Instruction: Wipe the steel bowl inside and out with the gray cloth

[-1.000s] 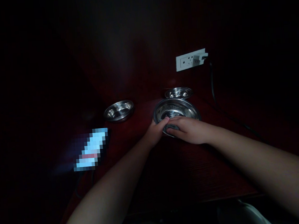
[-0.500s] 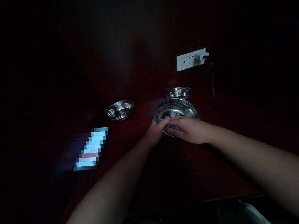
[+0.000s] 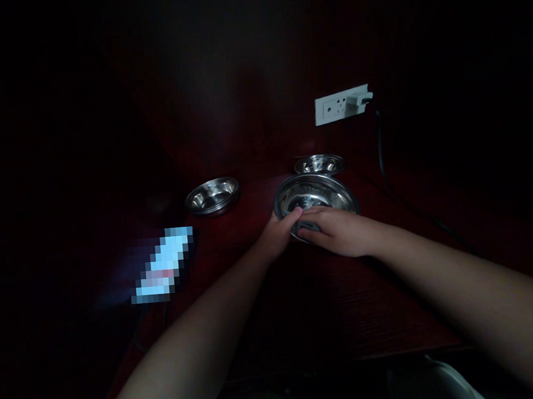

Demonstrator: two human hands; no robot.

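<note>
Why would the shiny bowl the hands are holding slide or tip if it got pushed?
The big metal bowl looks thin and polished, so it is probably light and slippery on the smooth dark red table. Its rounded underside may let it rock. The left hand at its rim and the right hand likely steady it.

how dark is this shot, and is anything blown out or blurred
Head view: very dark, the edges fall to black; only the dark red table, both hands and three steel bowls catch light. The white wall socket is brightest. A pixelated bright blue patch hides something on the left. Glints show inside the nearest bowl.
</note>
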